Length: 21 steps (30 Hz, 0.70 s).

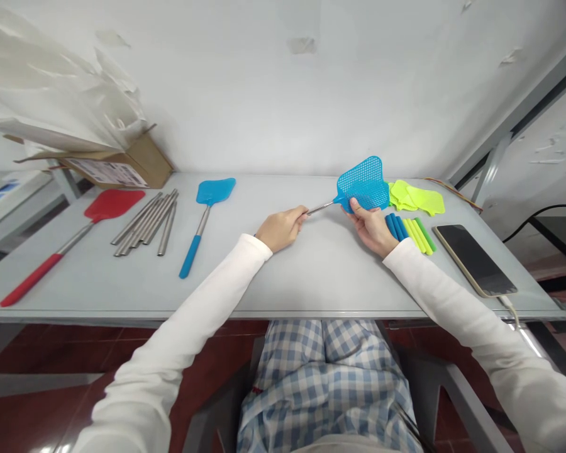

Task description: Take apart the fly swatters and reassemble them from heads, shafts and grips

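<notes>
Above the middle of the table, my left hand (283,229) is closed around a thin metal rod (319,207). The rod's far end meets the neck of a blue perforated fly swatter head (362,184). My right hand (371,228) pinches the lower edge of that head, thumb on top. Whatever part of the rod lies inside my left fist is hidden. Close by my right hand are blue, yellow and green handle sleeves (417,236), with yellow-green swatter heads (416,196) behind them.
Left of my hands lie a blue fly swatter (200,233), several metal tubes (148,220) and a red fly swatter (78,236). A cardboard box (144,160) with plastic wrapping stands at the back left. At the right, a phone (474,259) is plugged into a cable.
</notes>
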{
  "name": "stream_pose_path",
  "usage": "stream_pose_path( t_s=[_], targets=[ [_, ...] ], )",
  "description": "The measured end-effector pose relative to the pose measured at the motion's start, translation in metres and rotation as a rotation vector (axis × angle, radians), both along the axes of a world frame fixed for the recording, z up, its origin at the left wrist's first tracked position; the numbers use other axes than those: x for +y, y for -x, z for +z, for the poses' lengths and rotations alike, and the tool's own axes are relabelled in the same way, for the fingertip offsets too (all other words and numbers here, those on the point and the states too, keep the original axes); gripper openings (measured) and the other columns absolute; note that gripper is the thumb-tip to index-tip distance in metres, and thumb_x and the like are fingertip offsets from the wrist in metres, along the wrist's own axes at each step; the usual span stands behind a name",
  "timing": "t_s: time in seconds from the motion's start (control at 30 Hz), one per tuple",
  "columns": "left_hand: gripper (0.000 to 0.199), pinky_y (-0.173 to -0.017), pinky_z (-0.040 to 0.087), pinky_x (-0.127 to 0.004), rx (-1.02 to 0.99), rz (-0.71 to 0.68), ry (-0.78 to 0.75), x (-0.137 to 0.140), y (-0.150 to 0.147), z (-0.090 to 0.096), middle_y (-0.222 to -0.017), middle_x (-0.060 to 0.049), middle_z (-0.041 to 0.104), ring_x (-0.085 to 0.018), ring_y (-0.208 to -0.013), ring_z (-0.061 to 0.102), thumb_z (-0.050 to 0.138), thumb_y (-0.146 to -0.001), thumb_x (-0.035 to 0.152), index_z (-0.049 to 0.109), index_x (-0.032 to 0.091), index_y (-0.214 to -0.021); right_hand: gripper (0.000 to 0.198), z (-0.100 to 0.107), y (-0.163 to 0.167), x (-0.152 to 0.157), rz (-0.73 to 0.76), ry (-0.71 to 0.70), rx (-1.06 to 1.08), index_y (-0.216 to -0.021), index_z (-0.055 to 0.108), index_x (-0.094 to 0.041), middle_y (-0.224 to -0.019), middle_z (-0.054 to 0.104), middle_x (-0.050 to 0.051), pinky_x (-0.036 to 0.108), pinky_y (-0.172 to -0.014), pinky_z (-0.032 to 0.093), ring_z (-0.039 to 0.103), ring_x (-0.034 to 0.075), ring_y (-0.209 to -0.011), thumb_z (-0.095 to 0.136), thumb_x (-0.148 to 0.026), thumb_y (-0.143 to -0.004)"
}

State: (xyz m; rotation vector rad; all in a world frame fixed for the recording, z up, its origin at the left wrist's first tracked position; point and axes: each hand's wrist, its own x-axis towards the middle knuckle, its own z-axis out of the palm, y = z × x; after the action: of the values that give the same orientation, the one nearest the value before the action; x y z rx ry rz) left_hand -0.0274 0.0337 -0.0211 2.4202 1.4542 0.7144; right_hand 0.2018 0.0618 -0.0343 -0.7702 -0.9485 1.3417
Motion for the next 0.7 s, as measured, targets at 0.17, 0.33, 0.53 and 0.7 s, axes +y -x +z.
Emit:
stream_pose_path(
  t_s=[0.17,0.33,0.53,0.7],
  targets=[
    [0.029,-0.066,0.037,-0.027,-0.043,0.007,0.006,-0.001,-0.002,-0.001,-0.072,-0.002,0.062,-0.018,-0.067,0.058,0.031,-0.098,0.032,0.058,0.022,-0.100,0.040,0.005,0.001,-0.004,0.013,-0.015,-0.036,-0.099,0.070,-0.028,-0.112,0.073,-0.002,0.037,-0.104,0.054,0.064,0.020,-0.117,0.086,-0.036,-0.064],
    [0.029,-0.066,0.037,-0.027,-0.108,0.023,0.025,-0.002,-0.002,-0.001,-0.065,0.000,0.058,-0.017,-0.062,0.055,0.032,-0.097,0.032,0.059,0.022,-0.099,0.041,0.011,0.004,-0.009,0.023,-0.039,-0.028,-0.099,0.070,-0.029,-0.109,0.073,-0.002,0.038,-0.103,0.055,0.065,0.020,-0.113,0.086,-0.035,-0.062],
    [0.031,-0.067,0.037,-0.026,-0.197,0.027,0.061,-0.004,-0.007,0.006,-0.065,0.000,0.058,-0.016,-0.061,0.054,0.034,-0.098,0.034,0.062,0.020,-0.102,0.038,0.017,0.005,-0.007,-0.006,-0.063,-0.053,-0.086,0.066,-0.025,-0.088,0.072,-0.002,0.040,-0.095,0.059,0.068,0.021,-0.103,0.089,-0.041,-0.059],
    [0.036,-0.071,0.040,-0.025,-0.381,0.033,0.170,-0.012,-0.026,0.012,-0.068,0.003,0.061,-0.014,-0.064,0.055,0.041,-0.097,0.039,0.054,0.022,-0.126,0.047,0.013,-0.007,0.007,-0.019,-0.078,-0.224,-0.080,0.064,-0.021,-0.082,0.072,0.005,0.040,-0.086,0.059,0.071,0.023,-0.090,0.083,-0.059,-0.061]
  ],
)
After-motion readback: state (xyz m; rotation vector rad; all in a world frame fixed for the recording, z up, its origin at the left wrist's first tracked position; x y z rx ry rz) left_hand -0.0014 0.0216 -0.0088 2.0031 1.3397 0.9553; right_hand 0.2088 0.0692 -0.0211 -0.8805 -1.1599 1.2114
